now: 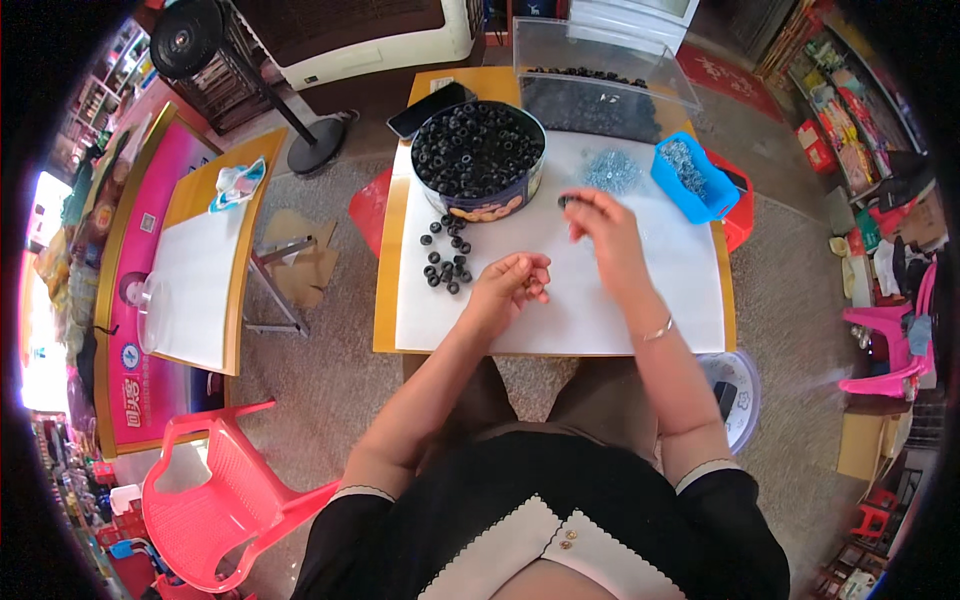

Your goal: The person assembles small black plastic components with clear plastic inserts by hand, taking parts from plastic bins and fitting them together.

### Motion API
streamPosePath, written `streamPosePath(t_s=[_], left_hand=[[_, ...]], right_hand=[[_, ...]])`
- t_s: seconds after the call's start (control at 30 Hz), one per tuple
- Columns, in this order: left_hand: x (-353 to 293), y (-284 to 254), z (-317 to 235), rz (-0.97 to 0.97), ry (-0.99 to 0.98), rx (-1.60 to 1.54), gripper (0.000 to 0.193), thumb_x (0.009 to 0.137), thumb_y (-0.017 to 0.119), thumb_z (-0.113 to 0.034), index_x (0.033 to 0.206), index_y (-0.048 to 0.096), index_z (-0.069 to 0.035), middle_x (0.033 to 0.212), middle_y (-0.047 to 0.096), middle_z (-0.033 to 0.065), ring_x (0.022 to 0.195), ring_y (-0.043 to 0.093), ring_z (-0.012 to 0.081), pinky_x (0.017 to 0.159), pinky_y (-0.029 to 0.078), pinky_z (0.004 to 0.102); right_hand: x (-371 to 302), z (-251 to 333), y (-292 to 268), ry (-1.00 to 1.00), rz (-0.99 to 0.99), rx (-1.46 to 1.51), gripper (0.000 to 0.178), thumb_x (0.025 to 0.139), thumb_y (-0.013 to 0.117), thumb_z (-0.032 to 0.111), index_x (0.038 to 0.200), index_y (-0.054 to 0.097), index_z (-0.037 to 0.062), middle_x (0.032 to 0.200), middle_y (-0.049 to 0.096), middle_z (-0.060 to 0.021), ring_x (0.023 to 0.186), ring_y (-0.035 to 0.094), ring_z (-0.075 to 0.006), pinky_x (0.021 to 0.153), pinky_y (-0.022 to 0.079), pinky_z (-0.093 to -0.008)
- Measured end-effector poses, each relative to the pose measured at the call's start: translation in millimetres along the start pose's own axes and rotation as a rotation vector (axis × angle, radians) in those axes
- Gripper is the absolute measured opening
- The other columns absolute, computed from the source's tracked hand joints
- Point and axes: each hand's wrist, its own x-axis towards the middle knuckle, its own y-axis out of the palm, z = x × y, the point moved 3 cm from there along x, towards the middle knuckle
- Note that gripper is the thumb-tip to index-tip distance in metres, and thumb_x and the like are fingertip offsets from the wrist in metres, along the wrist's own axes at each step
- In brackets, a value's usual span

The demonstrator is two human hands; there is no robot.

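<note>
Nearest us, our left hand hovers over the middle of the surface, fingers curled loosely inward around something small; we cannot tell what, it is hidden in the palm. Just left of it lies a loose scatter of black rings on the white sheet, near the left edge, probably tipped out there for easy picking. Our right hand is raised a little farther in, thumb and forefinger pinched on a small dark ring, held up off the surface as if to fit it with another part. A thin bangle sits on that wrist.

Beyond the scatter stands a round tin full of the same black rings, toward the far left corner, within reach of both hands. Right of it is a small heap of silvery metal bits, and a blue tray of more of them at the far right edge. At the far edge sits a clear box with black parts, and a dark phone lies behind the tin. Off the surface, a red chair stands at our near left.
</note>
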Motion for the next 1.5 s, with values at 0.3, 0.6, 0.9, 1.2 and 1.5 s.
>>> streamPosePath(t_s=[0.3,0.6,0.9,1.2,1.5], left_hand=[[2.1,6.7,-0.7,0.0,-0.017,-0.034,0.026,0.093,0.049,-0.019,0.102,0.056,0.004,0.084,0.058,0.0058,0.07,0.053,0.0111,0.07,0.049,0.0275],[4.6,4.1,-1.8,-0.002,-0.036,-0.042,0.024,0.094,0.049,-0.018,0.102,0.056,0.004,0.084,0.057,0.0062,0.069,0.053,0.0113,0.069,0.049,0.0277],[3.9,5.0,0.1,0.011,-0.034,-0.058,0.022,0.094,0.049,-0.015,0.101,0.057,0.004,0.083,0.058,0.006,0.068,0.054,0.0112,0.069,0.05,0.0278],[5.3,-3.7,2.9,-0.025,0.012,-0.109,0.021,0.092,0.051,-0.015,0.102,0.057,0.003,0.084,0.059,0.0071,0.07,0.055,0.0122,0.068,0.05,0.0281],[5.4,-4.3,1.2,-0.034,0.114,-0.116,0.022,0.087,0.059,-0.014,0.105,0.057,-0.003,0.095,0.062,0.0057,0.081,0.06,0.0151,0.076,0.049,0.0317]], right_hand=[[133.8,70.1,-9.6,-0.267,-0.062,0.166,0.059,0.083,0.06,0.011,0.129,0.032,-0.0103,0.093,0.063,-0.0123,0.076,0.061,-0.0153,0.07,0.052,-0.0277],[99.0,-1.2,36.4,-0.427,0.156,-0.76,0.01,0.077,0.06,0.013,0.082,0.069,0.0103,0.084,0.066,-0.0059,0.072,0.061,-0.0188,0.07,0.044,-0.0339],[131.9,-15.2,70.5,-0.34,0.369,-1.403,0.008,0.068,0.067,0.02,0.073,0.07,0.0144,0.078,0.067,-0.0053,0.079,0.06,-0.024,0.075,0.034,-0.0407],[52.3,13.5,33.3,-0.632,0.126,-0.876,0.02,0.069,0.067,0.016,0.086,0.066,0.0058,0.079,0.065,-0.0078,0.077,0.059,-0.0228,0.069,0.044,-0.0322],[-44.9,-7.7,35.4,-0.715,-0.048,-0.958,0.02,0.073,0.062,0.008,0.092,0.058,0.0086,0.091,0.059,-0.0045,0.088,0.05,-0.0249,0.079,0.034,-0.0379]])
